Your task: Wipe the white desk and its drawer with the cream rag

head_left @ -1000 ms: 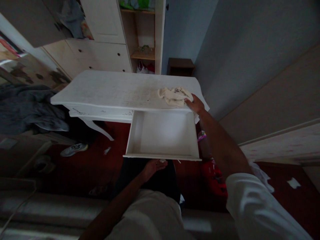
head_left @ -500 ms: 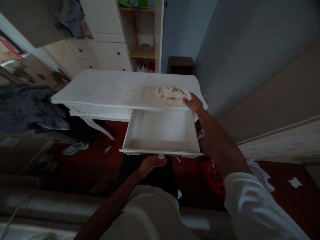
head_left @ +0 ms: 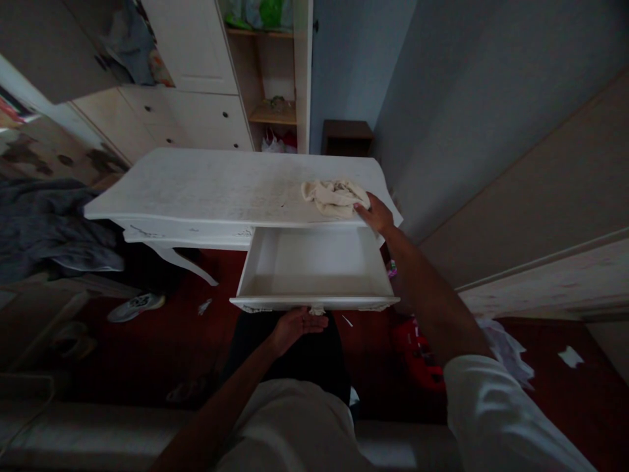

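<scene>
A white desk [head_left: 206, 180] stands in front of me with one drawer [head_left: 314, 262] pulled out toward my lap; nothing lies inside it. Below the drawer's front panel, my left hand [head_left: 297, 326] has its palm turned up and fingers stretched out, right at the small ornate knob [head_left: 317, 311]. Whether the thumb touches the knob is hidden. On the desktop's right part lies a crumpled cream cloth [head_left: 330, 196]. My right hand [head_left: 377, 213] grips the cloth's right end, thumb toward me, near the desk's front edge.
Behind the desk are a white wardrobe [head_left: 196, 121] with drawers and open shelves [head_left: 275, 113], and a small brown cabinet [head_left: 348, 137]. Grey clothing [head_left: 49, 226] hangs at left. A shoe [head_left: 136, 307], a red bag [head_left: 417, 354] and paper scraps lie on the reddish floor. A wall closes the right side.
The view has tilted up slightly, so the desk sits lower in it. The drawer shows a little less depth in front of the desk edge. Both hands keep their places.
</scene>
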`<state>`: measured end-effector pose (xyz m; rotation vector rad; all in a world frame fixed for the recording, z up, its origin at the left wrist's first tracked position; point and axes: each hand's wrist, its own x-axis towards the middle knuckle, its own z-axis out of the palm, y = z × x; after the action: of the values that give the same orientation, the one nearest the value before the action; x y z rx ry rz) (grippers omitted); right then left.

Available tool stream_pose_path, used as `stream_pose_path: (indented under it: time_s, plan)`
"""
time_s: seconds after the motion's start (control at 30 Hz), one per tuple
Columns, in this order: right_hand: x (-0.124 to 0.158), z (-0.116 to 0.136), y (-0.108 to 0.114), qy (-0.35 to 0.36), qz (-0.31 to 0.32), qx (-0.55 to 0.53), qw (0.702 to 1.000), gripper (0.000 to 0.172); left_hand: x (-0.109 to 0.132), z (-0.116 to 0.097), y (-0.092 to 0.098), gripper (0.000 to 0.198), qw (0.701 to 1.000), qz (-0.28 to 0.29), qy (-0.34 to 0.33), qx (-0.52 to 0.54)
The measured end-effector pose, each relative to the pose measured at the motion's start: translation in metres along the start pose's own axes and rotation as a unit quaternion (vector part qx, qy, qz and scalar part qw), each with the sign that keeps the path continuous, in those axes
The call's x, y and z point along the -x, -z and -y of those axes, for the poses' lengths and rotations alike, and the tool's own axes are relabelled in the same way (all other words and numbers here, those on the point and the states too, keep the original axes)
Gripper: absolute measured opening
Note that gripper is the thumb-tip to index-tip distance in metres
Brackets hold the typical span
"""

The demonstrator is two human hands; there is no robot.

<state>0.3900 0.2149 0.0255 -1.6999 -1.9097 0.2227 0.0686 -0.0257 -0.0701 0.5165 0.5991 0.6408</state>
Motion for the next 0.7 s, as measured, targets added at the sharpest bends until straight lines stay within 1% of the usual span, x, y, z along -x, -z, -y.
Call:
stream_pose_path:
  time_s: [0.13,0.27,0.37,0.47,0.7]
  plan:
    - [-0.001,-0.003,-0.004,0.005,-0.013,-0.002,1.000,0.070,-0.014,-0.008,0.005,0.029,1.000,-0.012,-0.025,0.001]
    - [-0.001,-0.006,-0.008,0.024,-0.031,-0.003,0.999,0.073,-0.030,-0.022,0.010,0.024,0.999,-0.026,-0.046,0.005]
    - [-0.001,-0.007,-0.010,0.033,-0.038,0.004,0.999,0.072,-0.044,-0.035,0.009,0.024,0.997,-0.053,-0.054,0.004]
    - [0.000,-0.008,-0.010,0.029,-0.042,0.016,0.999,0.071,-0.060,-0.046,0.007,0.024,0.995,-0.077,-0.057,-0.004]
    - [0.001,-0.010,-0.012,0.023,-0.040,0.030,0.998,0.070,-0.097,-0.066,0.003,0.023,0.993,-0.095,-0.065,0.000]
